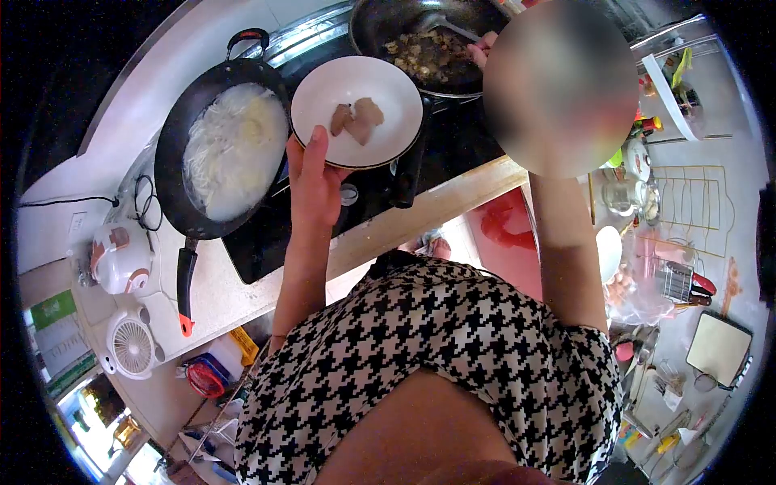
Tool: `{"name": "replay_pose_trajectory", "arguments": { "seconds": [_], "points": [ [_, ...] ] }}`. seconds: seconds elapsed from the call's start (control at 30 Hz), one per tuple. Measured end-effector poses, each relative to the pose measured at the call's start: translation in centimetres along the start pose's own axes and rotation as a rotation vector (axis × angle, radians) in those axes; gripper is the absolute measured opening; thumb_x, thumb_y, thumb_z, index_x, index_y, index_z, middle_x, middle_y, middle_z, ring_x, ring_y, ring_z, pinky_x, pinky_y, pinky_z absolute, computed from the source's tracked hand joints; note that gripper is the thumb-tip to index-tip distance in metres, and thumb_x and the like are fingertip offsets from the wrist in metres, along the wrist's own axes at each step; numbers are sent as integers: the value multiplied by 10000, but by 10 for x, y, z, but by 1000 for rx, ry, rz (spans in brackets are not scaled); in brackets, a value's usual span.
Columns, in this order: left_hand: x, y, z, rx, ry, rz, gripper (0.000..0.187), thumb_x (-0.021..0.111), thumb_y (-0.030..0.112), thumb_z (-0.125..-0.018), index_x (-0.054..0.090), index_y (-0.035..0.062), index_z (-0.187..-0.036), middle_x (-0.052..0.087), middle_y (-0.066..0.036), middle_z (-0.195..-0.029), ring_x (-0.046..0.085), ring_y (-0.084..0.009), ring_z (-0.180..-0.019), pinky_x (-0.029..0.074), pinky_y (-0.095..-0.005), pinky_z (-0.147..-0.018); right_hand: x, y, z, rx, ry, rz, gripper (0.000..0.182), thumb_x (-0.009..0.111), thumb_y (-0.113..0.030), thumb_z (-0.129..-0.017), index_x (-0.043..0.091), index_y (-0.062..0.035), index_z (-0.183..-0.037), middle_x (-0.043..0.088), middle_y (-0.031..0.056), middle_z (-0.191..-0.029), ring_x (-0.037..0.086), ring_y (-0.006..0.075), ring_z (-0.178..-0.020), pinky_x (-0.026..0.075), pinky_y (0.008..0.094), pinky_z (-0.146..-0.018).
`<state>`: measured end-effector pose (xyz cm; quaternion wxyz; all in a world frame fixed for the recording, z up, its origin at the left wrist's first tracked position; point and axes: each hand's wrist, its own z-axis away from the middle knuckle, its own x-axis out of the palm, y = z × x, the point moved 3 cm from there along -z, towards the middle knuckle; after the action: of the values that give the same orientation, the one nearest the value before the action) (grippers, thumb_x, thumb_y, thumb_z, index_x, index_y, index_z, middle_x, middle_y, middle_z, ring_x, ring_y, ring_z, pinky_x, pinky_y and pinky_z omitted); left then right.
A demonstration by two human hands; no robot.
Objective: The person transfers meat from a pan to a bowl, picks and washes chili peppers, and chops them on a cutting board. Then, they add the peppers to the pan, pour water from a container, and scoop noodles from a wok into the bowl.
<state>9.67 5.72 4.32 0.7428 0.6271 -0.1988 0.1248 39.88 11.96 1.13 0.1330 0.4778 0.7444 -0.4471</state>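
Observation:
My left hand (314, 174) grips the near rim of a white bowl (396, 121), thumb inside the edge. A few pale brown slices of meat (362, 121) lie in the bowl, which is held up over the stove. At the top, my right hand (482, 50) is closed on the handle of a spatula (454, 29); a blurred patch hides most of this hand and wrist. The spatula reaches into a dark wok (368, 28) with browned chopped food (428, 58) in it.
To the left, a black pan (171, 145) holds white noodles (230, 153) in cloudy liquid, its handle (187, 283) jutting over the counter. The black cooktop (259, 250) lies beneath. A rice cooker (121, 257) and small white fan (131, 346) stand far left; a wire rack (691, 202) is right.

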Motion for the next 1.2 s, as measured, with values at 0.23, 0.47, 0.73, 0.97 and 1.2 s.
{"name": "replay_pose_trajectory", "arguments": {
  "seconds": [0.23, 0.47, 0.73, 0.97, 1.2],
  "points": [
    [-9, 0, -3, -20, -7, -8, 505, 514, 284, -836, 291, 85, -1243, 438, -110, -1182, 481, -238, -1045, 463, -388, -791, -17, -13, 0, 24, 59, -179, 159, 619, -185, -760, 544, -46, -743, 596, 90, -687, 583, 178, -613, 448, 270, -560],
    [-18, -6, -13, -31, 68, -49, 519, 544, 302, -819, 311, 47, -1207, 466, -129, -1130, 518, -252, -984, 493, -387, -751, -80, -93, 7, 15, 98, -614, 129, 600, -109, -786, 557, 12, -796, 585, 56, -741, 577, 111, -667, 462, 203, -613],
    [-9, -14, -9, -73, 62, -9, 523, 560, 312, -807, 326, 55, -1198, 455, -131, -1136, 494, -253, -1018, 490, -387, -749, -72, -64, -6, 156, 54, -705, 175, 579, -159, -808, 552, 10, -845, 595, 84, -769, 602, 149, -676, 502, 237, -604],
    [5, -10, 11, -42, 5, 19, 527, 524, 306, -827, 300, 77, -1245, 431, -110, -1193, 473, -243, -1055, 447, -398, -810, -12, 21, 5, 99, -44, -196, 202, 625, -216, -776, 553, -27, -766, 582, 17, -637, 554, 77, -595, 421, 200, -546],
    [4, -9, 9, -19, 10, 0, 488, 505, 313, -841, 312, 107, -1239, 467, -84, -1162, 497, -225, -1024, 458, -374, -783, -22, 18, 8, 16, -28, -168, 193, 618, -195, -781, 544, -20, -748, 565, 12, -636, 517, 56, -592, 416, 199, -560]
  ]
}}
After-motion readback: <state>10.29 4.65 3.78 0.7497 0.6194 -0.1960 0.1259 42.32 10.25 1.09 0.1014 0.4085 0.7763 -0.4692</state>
